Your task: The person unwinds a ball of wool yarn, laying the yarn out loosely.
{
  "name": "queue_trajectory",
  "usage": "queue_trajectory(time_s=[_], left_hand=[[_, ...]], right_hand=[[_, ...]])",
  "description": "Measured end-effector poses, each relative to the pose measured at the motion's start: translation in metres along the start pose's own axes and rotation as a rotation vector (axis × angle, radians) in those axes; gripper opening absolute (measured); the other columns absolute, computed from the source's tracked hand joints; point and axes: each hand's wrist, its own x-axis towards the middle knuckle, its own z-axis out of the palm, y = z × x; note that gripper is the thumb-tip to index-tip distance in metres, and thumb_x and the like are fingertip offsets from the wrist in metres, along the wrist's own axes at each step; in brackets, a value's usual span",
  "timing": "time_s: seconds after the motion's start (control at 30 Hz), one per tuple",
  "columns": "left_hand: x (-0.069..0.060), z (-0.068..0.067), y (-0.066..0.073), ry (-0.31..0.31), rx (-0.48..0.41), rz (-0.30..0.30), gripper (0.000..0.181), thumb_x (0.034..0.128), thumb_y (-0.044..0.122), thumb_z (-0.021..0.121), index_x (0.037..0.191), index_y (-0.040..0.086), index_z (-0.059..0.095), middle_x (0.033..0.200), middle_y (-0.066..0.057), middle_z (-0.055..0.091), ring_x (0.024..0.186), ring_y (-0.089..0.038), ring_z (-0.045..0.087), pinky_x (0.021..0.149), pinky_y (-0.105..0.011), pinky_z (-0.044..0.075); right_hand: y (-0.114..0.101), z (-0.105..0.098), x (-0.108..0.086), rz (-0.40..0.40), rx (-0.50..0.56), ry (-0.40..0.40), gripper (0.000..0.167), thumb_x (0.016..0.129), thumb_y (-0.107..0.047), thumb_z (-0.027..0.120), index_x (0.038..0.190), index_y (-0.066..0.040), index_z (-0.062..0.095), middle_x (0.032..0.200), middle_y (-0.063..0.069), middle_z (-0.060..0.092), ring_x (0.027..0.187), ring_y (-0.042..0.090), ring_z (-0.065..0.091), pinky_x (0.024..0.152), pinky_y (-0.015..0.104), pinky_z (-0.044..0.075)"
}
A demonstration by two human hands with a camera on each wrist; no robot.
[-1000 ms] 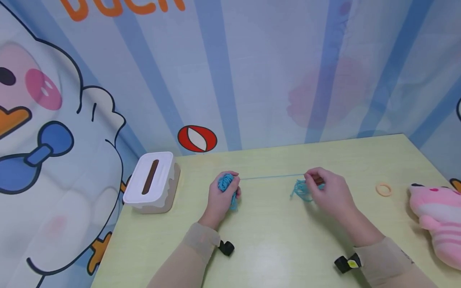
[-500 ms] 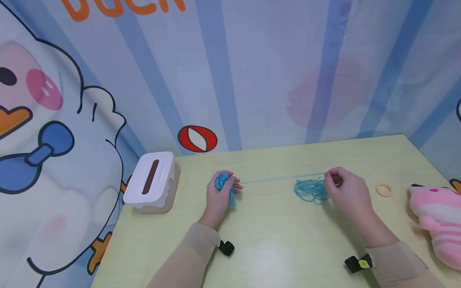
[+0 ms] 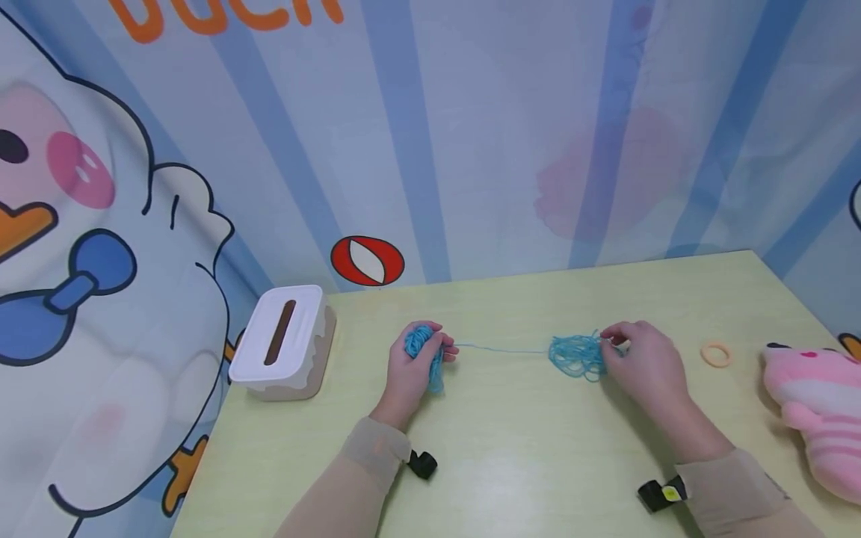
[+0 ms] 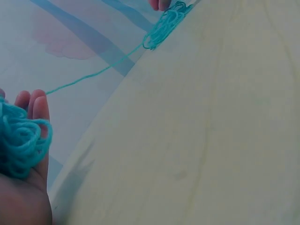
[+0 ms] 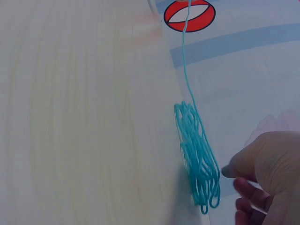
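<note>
A wound clump of blue yarn (image 3: 418, 340) lies in my left hand (image 3: 406, 373), held under the thumb with loose loops hanging past the palm. Its other fingers extend past the clump, as the left wrist view shows (image 4: 40, 105). A thin, slightly slack strand (image 3: 501, 350) runs right to a flat pile of looped yarn (image 3: 575, 356) on the table. At the pile's right end is my right hand (image 3: 646, 366), thumb and bent fingers a little apart. In the right wrist view the thumb tip is beside the loops (image 5: 199, 159), with no yarn visible between the fingertips.
A white-lidded box (image 3: 279, 340) with a brown slot stands at the table's back left. To the right lie a pale orange ring (image 3: 716, 354) and a pink striped plush toy (image 3: 821, 418). Behind the table (image 3: 498, 448) hangs a printed curtain (image 3: 484, 149).
My right hand first moved right, drawing the strand out, then came slightly back and down, and its fingers parted. The strand has sunk and slackened. My left hand has barely moved, still holding the clump.
</note>
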Motion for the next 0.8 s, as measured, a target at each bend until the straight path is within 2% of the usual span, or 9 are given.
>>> queue_trajectory(time_s=[0.1,0.2,0.33,0.43,0.5,0.6,0.7,0.8], left_hand=[[0.001,0.000,0.000,-0.023,0.007,0.002,0.045,0.1129,0.022,0.064,0.137,-0.014,0.053,0.114,-0.018,0.076,0.093,-0.017,0.082,0.091,-0.033,0.068],[0.001,-0.001,-0.001,-0.042,0.022,0.001,0.046,0.1133,0.024,0.064,0.138,-0.014,0.053,0.120,-0.029,0.073,0.093,-0.016,0.082,0.092,-0.034,0.068],[0.000,-0.001,-0.003,-0.060,0.024,0.002,0.046,0.1142,0.023,0.061,0.139,-0.015,0.052,0.126,-0.040,0.066,0.092,-0.014,0.082,0.092,-0.033,0.068],[-0.001,0.000,-0.002,-0.071,0.010,0.010,0.045,0.1145,0.019,0.060,0.139,-0.017,0.051,0.127,-0.046,0.062,0.091,-0.014,0.082,0.091,-0.033,0.068],[-0.001,0.001,-0.001,-0.077,0.010,0.015,0.044,0.1145,0.018,0.060,0.139,-0.017,0.050,0.127,-0.047,0.061,0.090,-0.013,0.081,0.090,-0.033,0.068],[-0.001,0.001,-0.001,-0.082,0.015,0.022,0.043,0.1147,0.017,0.060,0.141,-0.016,0.049,0.127,-0.048,0.061,0.089,-0.013,0.081,0.088,-0.033,0.069],[-0.001,0.001,-0.001,-0.084,0.023,0.033,0.044,0.1144,0.016,0.060,0.145,-0.014,0.050,0.126,-0.047,0.061,0.088,-0.012,0.080,0.087,-0.031,0.068],[-0.001,-0.001,-0.001,-0.068,0.049,0.033,0.046,0.1134,0.019,0.063,0.147,-0.010,0.052,0.127,-0.043,0.062,0.085,-0.012,0.078,0.082,-0.028,0.068]], right_hand=[[-0.021,0.009,-0.002,-0.107,0.088,0.091,0.022,0.101,-0.009,0.063,0.114,-0.002,0.080,0.118,0.024,0.073,0.109,0.046,0.065,0.087,0.059,0.054],[-0.048,0.022,-0.005,-0.236,0.140,0.083,0.022,0.103,-0.007,0.063,0.117,-0.002,0.079,0.122,0.021,0.075,0.116,0.045,0.067,0.096,0.063,0.056],[-0.080,0.045,-0.006,-0.335,0.142,-0.071,0.031,0.107,-0.016,0.067,0.135,-0.005,0.074,0.136,0.015,0.075,0.130,0.040,0.070,0.106,0.060,0.060],[-0.099,0.062,-0.004,-0.360,0.140,-0.204,0.045,0.110,-0.026,0.067,0.150,-0.007,0.065,0.150,0.014,0.070,0.142,0.039,0.065,0.116,0.059,0.055],[-0.108,0.071,-0.001,-0.363,0.143,-0.271,0.051,0.111,-0.030,0.067,0.156,-0.007,0.059,0.151,0.013,0.070,0.143,0.038,0.065,0.117,0.058,0.054],[-0.117,0.081,0.004,-0.371,0.133,-0.318,0.050,0.110,-0.030,0.068,0.154,-0.006,0.062,0.138,0.011,0.078,0.130,0.033,0.074,0.111,0.054,0.059],[-0.121,0.084,0.007,-0.373,0.113,-0.312,0.034,0.109,-0.026,0.070,0.138,-0.007,0.075,0.119,0.006,0.084,0.104,0.023,0.080,0.095,0.046,0.065],[-0.123,0.082,0.008,-0.368,0.116,-0.295,0.020,0.109,-0.022,0.071,0.121,-0.010,0.082,0.107,0.002,0.084,0.089,0.013,0.074,0.083,0.039,0.063]])
